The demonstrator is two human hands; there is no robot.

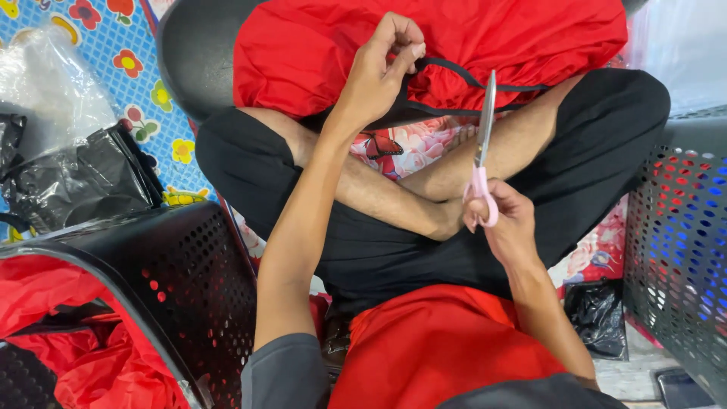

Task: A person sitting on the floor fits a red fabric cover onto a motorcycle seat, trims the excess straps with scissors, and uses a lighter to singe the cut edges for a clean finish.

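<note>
I sit cross-legged on the floor. My left hand (382, 64) pinches a thin black strap (469, 79) that runs across a red fabric piece (424, 42) lying over my knees and a black tub. My right hand (503, 220) grips pink-handled scissors (483, 151), their blades closed and pointing up toward the strap. Another fold of red fabric (439, 348) rests in my lap.
A black perforated basket (174, 280) at lower left holds more red fabric (60, 333). A second perforated basket (681, 242) stands at right. Black and clear plastic bags (68, 151) lie on a floral mat (144, 83) at upper left.
</note>
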